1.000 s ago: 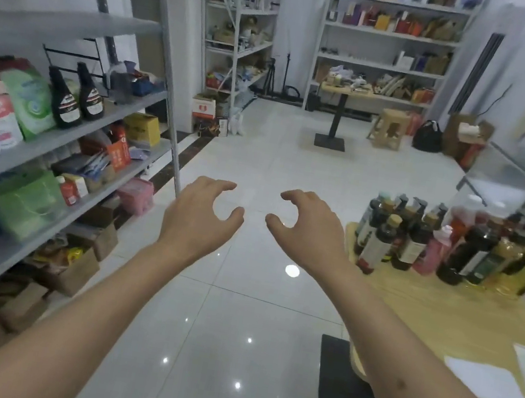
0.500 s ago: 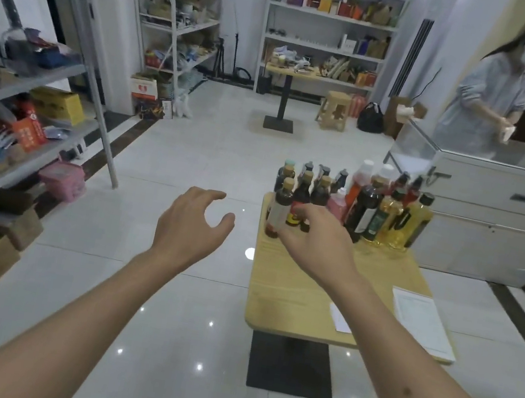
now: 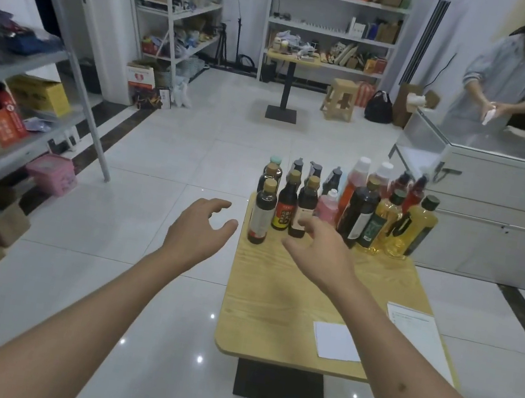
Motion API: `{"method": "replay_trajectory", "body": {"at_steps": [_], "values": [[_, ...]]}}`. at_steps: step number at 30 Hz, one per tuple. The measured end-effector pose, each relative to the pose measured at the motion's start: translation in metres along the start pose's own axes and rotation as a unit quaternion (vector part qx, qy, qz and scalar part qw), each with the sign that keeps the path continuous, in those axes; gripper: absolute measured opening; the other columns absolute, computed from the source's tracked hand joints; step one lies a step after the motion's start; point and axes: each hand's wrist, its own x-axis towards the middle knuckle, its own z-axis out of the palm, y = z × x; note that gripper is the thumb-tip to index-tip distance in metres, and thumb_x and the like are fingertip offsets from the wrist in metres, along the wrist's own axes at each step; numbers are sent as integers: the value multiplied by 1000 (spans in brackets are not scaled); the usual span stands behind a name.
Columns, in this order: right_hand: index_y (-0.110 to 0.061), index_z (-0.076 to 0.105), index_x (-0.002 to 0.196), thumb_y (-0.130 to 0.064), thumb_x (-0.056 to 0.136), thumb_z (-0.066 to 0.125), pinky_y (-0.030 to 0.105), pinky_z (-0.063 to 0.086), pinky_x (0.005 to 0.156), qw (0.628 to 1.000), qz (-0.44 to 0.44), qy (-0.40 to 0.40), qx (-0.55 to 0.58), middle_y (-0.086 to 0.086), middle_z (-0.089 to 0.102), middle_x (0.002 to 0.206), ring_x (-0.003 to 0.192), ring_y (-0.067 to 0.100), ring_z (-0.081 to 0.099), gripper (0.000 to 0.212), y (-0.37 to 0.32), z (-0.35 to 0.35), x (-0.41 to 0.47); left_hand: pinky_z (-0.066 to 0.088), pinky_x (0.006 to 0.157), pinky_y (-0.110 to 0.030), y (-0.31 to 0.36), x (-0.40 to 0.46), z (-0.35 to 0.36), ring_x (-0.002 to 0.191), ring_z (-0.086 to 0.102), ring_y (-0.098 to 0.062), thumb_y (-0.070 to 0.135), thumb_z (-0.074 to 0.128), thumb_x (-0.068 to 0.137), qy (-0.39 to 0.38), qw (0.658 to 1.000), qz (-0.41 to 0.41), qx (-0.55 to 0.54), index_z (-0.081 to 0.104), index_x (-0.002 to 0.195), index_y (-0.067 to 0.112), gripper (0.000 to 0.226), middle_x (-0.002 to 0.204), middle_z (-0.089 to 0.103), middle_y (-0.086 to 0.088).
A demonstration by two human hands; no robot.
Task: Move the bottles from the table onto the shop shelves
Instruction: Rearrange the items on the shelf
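Several bottles stand at the far end of a small wooden table: dark sauce bottles with tan caps in front, such as the nearest one, a small pink bottle, and yellow oil bottles at the right. My left hand hovers just left of the table's far corner, fingers loosely curled, holding nothing. Over the table my right hand is empty, fingers spread, just short of the front dark bottles. Grey shop shelves run along the left.
Two white papers lie on the table's near right. A pink basket and cardboard boxes sit under the left shelves. A white counter stands right of the table, with a person behind it. Tiled floor lies between table and shelves.
The view has swung right from the shelves to the table. Both empty hands have come closer to the bottles, the right one now over the tabletop.
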Motion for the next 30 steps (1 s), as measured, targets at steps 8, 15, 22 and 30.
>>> {"method": "replay_trajectory", "body": {"at_steps": [8, 15, 22, 30], "values": [[-25, 56, 138, -57, 88, 64, 41, 52, 96, 995, 55, -55, 59, -5, 62, 137, 120, 16, 59, 60, 22, 36, 73, 49, 103, -46, -14, 78, 39, 119, 57, -16, 42, 65, 94, -40, 997, -50, -48, 61, 133, 30, 40, 132, 61, 5], [-25, 57, 136, -61, 89, 61, 43, 53, 96, 989, 58, -96, 91, -6, 63, 134, 120, 16, 59, 59, 40, 74, 147, 49, 99, -35, -27, 135, 75, 118, 58, -17, 42, 62, 97, -60, 990, -95, -87, 60, 135, 29, 41, 131, 60, 7], [-25, 54, 137, -59, 89, 62, 41, 51, 96, 983, 64, -114, 132, -9, 62, 132, 121, 14, 57, 59, 51, 99, 211, 43, 77, -13, -23, 185, 108, 100, 60, 0, 34, 57, 101, -70, 982, -119, -127, 62, 134, 27, 33, 127, 61, 12], [-28, 62, 123, -55, 88, 68, 37, 53, 88, 976, 47, -126, 170, -10, 65, 116, 107, 12, 60, 45, 63, 132, 253, 48, 99, -27, -41, 217, 145, 119, 58, -14, 2, 43, 100, -91, 977, -142, -134, 65, 131, 27, 46, 137, 60, 7]]}}
